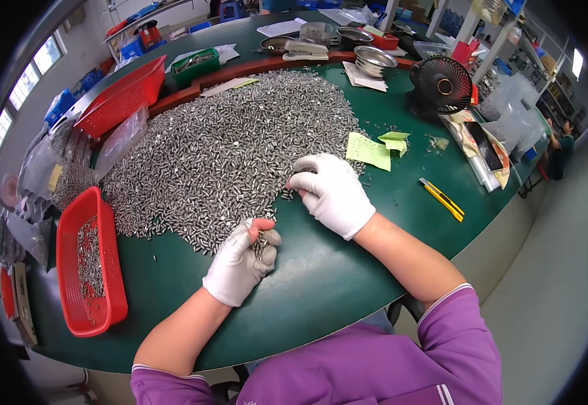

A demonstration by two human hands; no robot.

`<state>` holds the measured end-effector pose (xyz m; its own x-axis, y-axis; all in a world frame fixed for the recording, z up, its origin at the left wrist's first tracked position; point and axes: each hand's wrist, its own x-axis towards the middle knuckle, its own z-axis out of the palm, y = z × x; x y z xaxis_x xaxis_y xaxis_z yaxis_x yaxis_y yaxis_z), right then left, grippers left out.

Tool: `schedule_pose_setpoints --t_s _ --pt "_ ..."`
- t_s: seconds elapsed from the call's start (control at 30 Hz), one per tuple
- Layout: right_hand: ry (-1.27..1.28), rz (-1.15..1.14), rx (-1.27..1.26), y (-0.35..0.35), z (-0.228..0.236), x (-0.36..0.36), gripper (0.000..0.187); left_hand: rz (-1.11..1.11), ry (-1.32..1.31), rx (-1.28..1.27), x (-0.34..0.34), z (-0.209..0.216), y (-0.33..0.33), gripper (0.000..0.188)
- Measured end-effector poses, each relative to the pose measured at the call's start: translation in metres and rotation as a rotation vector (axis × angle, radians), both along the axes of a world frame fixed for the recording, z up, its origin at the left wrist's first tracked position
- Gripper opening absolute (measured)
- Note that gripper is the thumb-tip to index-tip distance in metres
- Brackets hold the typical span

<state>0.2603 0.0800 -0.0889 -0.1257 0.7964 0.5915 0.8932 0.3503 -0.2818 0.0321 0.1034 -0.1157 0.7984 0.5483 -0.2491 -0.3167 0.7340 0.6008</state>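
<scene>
A wide heap of small silvery metal pins (226, 142) covers the middle of the green table. My left hand (238, 262), in a white glove with a bare thumb tip, is curled palm up around several of these metal pins (260, 244) at the heap's near edge. Further right, my gloved right hand (334, 196) bends over the heap's edge with its fingers drawn together. A few loose pins lie just below its fingertips. What sits between those fingers is hidden.
A red basket (117, 270) with some pins stands at left, another red basket (152, 77) behind it. Green notes (368, 150), a yellow utility knife (442, 200), a black fan (440, 84) and a phone (483, 145) lie to the right. Metal bowls (375, 57) stand at the back.
</scene>
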Motion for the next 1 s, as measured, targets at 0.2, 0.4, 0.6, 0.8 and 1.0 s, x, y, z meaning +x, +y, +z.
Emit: schedule_pose_setpoints --t_s 0.2,0.4,0.6,0.8,1.0 --pt "-0.1 0.016 -0.013 0.0 -0.004 -0.009 0.013 0.008 -0.002 -0.033 -0.002 -0.002 0.0 0.025" --pt "-0.105 0.102 -0.142 -0.004 -0.004 -0.015 0.016 0.039 0.008 -0.078 0.0 0.005 -0.003 0.021" --pt "-0.062 0.149 -0.072 -0.002 -0.004 -0.018 0.013 0.043 0.043 -0.054 0.002 0.005 -0.003 0.017" --pt "0.124 0.383 0.01 -0.01 0.003 -0.028 0.015 -0.068 0.075 0.05 0.007 0.011 -0.003 0.014" --pt "0.171 0.299 -0.006 -0.005 0.003 -0.022 0.011 0.001 0.145 -0.013 0.005 0.009 -0.004 0.019"
